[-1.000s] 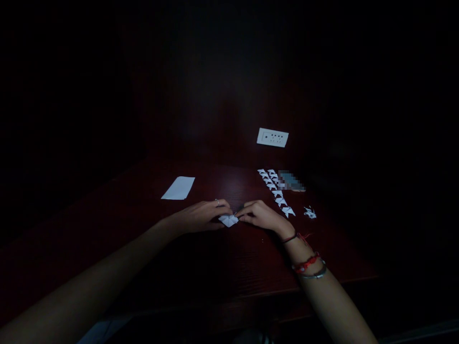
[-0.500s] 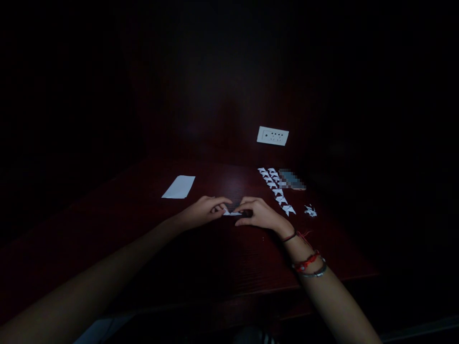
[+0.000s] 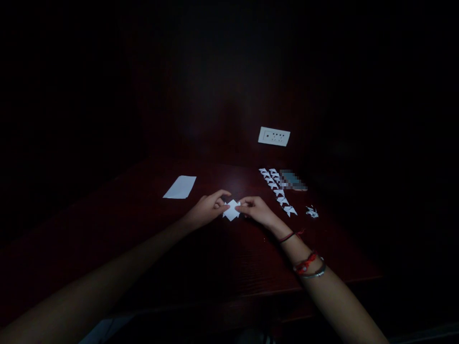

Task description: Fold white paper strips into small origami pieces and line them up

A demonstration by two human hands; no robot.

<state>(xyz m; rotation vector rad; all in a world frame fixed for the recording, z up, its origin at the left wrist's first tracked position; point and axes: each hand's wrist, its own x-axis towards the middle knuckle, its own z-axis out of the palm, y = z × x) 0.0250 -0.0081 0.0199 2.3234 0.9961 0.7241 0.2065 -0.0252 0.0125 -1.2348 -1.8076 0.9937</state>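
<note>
Dark red table, left hand and right hand pinching opposite sides of one folded white paper at centre, paper sheets far left, rows of folded pieces right.

Desk and wall, dim room.
Desk: dark reddish surface, pale sheen towards far side. Wall: dark, behind desk, bearing one white socket plate. Lighting: weak, central; outer areas near black.
</note>
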